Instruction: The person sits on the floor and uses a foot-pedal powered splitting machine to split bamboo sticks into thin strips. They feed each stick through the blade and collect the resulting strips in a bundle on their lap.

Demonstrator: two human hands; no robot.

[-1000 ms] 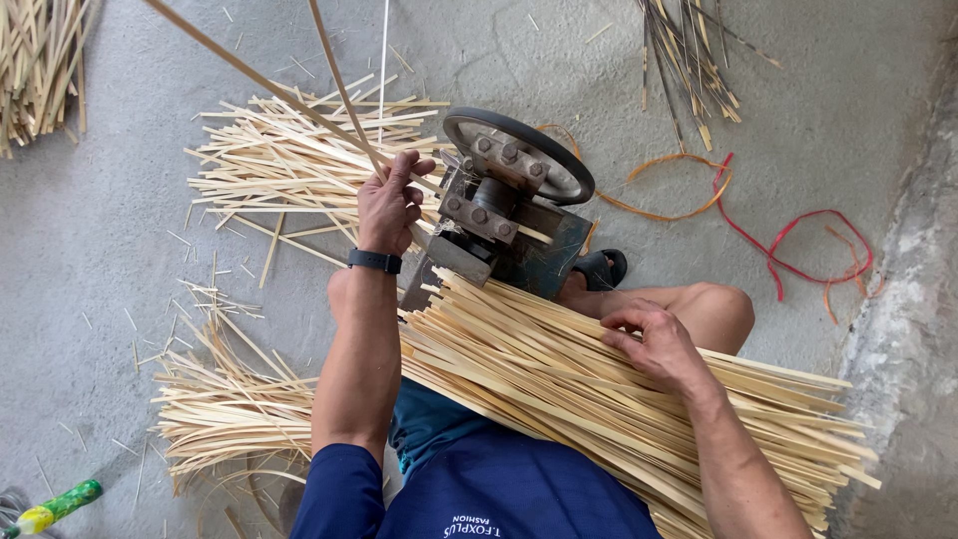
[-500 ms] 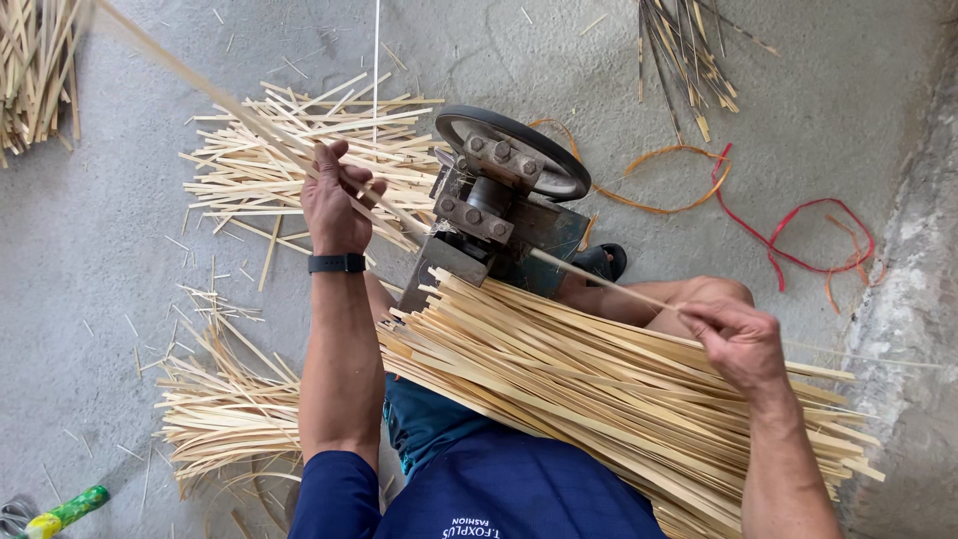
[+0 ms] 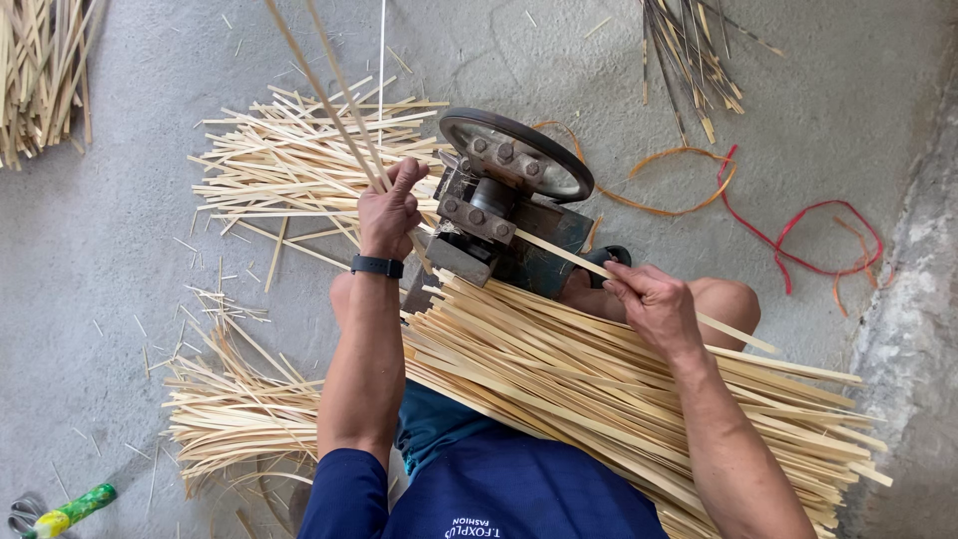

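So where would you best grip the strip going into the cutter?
Probably on the bare length of the strip, just behind the cutter, pinched from above across its flat faces. It lies flat and slanted, and the right hand already holds it there.

1. One small grey metal machine with a round flat wheel (image 3: 516, 155) stands on the floor.
2. Two bare hands: the left hand (image 3: 389, 205) and the right hand (image 3: 651, 304).
3. One black wristband (image 3: 377, 266).
4. Two thin split bamboo strips (image 3: 324, 95) rise from the left hand.
5. One long pale bamboo slat (image 3: 559, 255) enters the machine.
6. Five heaps of bamboo pieces; single pieces are too many to count.
7. One red cord loop (image 3: 828, 240) and one orange strip loop (image 3: 679, 185).
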